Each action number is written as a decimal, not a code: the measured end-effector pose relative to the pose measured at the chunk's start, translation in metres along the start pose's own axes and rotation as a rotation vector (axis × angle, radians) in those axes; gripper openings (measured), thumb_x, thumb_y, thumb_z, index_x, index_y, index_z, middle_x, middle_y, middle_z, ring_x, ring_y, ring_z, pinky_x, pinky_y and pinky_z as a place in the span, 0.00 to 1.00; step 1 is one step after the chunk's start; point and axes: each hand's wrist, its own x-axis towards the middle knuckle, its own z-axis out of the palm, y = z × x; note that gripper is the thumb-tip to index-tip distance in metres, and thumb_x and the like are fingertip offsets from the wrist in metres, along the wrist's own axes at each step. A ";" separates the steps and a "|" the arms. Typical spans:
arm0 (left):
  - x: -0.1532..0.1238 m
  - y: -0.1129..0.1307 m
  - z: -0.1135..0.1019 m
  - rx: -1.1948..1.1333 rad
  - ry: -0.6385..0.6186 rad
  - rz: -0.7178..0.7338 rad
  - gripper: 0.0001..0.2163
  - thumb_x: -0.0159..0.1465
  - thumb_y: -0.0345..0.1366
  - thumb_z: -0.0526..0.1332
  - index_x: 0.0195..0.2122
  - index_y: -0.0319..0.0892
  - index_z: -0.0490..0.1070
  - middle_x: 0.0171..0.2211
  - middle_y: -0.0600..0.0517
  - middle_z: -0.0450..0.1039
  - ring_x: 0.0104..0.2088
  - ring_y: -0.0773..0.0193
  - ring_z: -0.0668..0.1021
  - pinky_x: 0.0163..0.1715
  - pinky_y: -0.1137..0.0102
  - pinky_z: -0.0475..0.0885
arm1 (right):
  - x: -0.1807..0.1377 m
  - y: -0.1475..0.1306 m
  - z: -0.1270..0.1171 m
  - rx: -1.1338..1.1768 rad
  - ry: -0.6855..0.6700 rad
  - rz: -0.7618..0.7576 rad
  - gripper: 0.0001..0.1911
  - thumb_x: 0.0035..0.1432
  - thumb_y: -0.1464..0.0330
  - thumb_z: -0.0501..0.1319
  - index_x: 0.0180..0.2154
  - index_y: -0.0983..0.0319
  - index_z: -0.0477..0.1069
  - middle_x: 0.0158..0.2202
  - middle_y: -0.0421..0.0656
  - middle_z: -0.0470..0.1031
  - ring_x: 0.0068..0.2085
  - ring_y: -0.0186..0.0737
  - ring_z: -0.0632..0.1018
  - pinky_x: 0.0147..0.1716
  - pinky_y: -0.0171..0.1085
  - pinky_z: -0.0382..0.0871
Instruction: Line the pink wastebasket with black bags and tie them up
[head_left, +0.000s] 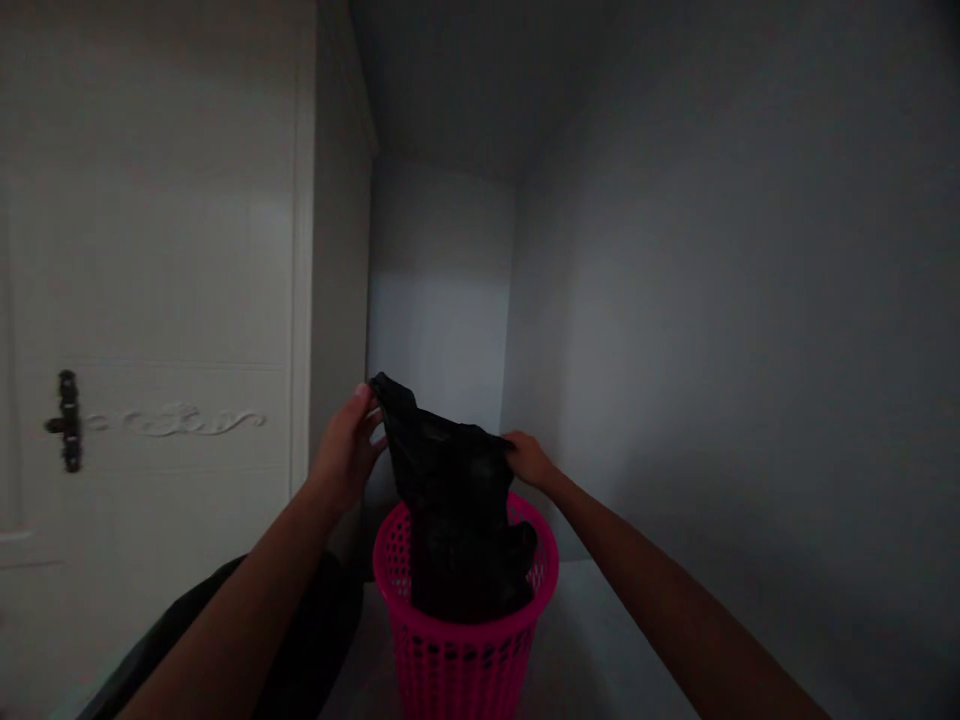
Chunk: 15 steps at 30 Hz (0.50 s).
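A black plastic bag [457, 510] hangs down into a pink perforated basket [465, 660] that stands on the floor in front of me. My left hand [346, 450] pinches the bag's upper left edge, fingers closed on it. My right hand [529, 458] grips the bag's right edge at about the same height. Both arms reach forward over the basket, and the bag's top is stretched between the two hands above the rim.
A white door [150, 400] with a dark handle [67, 422] fills the left. Pale walls form a narrow corner [514, 300] behind the basket. A dark shape [225, 630], maybe my clothing, lies low at the left. The room is dim.
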 end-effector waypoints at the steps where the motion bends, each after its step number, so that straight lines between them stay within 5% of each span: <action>1: -0.003 -0.005 -0.004 0.080 0.018 0.064 0.21 0.58 0.51 0.75 0.46 0.43 0.79 0.48 0.48 0.80 0.46 0.59 0.80 0.42 0.69 0.75 | 0.001 -0.004 -0.002 0.046 0.044 0.029 0.07 0.55 0.65 0.60 0.28 0.59 0.75 0.33 0.44 0.80 0.45 0.50 0.78 0.49 0.46 0.71; 5: -0.012 -0.028 -0.014 0.241 0.091 0.137 0.34 0.51 0.45 0.81 0.58 0.46 0.75 0.56 0.46 0.77 0.56 0.56 0.79 0.56 0.65 0.73 | -0.005 -0.022 -0.006 0.256 0.092 0.151 0.24 0.64 0.52 0.52 0.49 0.58 0.76 0.44 0.50 0.83 0.44 0.51 0.79 0.43 0.51 0.76; 8: -0.018 -0.040 -0.009 0.215 -0.015 0.033 0.32 0.54 0.47 0.79 0.58 0.47 0.73 0.57 0.43 0.78 0.57 0.53 0.80 0.58 0.61 0.75 | -0.014 -0.037 -0.006 0.390 0.026 0.160 0.27 0.64 0.46 0.53 0.52 0.57 0.74 0.46 0.51 0.83 0.38 0.47 0.80 0.39 0.51 0.78; 13: -0.027 -0.043 0.015 0.154 -0.142 -0.235 0.31 0.56 0.47 0.77 0.59 0.51 0.70 0.45 0.49 0.84 0.40 0.56 0.86 0.44 0.60 0.81 | -0.025 -0.061 -0.010 0.482 0.002 -0.031 0.18 0.59 0.55 0.63 0.47 0.56 0.76 0.45 0.44 0.82 0.43 0.43 0.79 0.50 0.46 0.75; 15: -0.032 -0.040 0.019 0.174 -0.157 -0.279 0.28 0.55 0.45 0.77 0.56 0.48 0.74 0.37 0.51 0.84 0.34 0.57 0.84 0.37 0.63 0.80 | -0.032 -0.067 -0.017 0.381 0.022 -0.220 0.20 0.55 0.61 0.68 0.49 0.57 0.76 0.45 0.44 0.81 0.45 0.44 0.79 0.53 0.47 0.74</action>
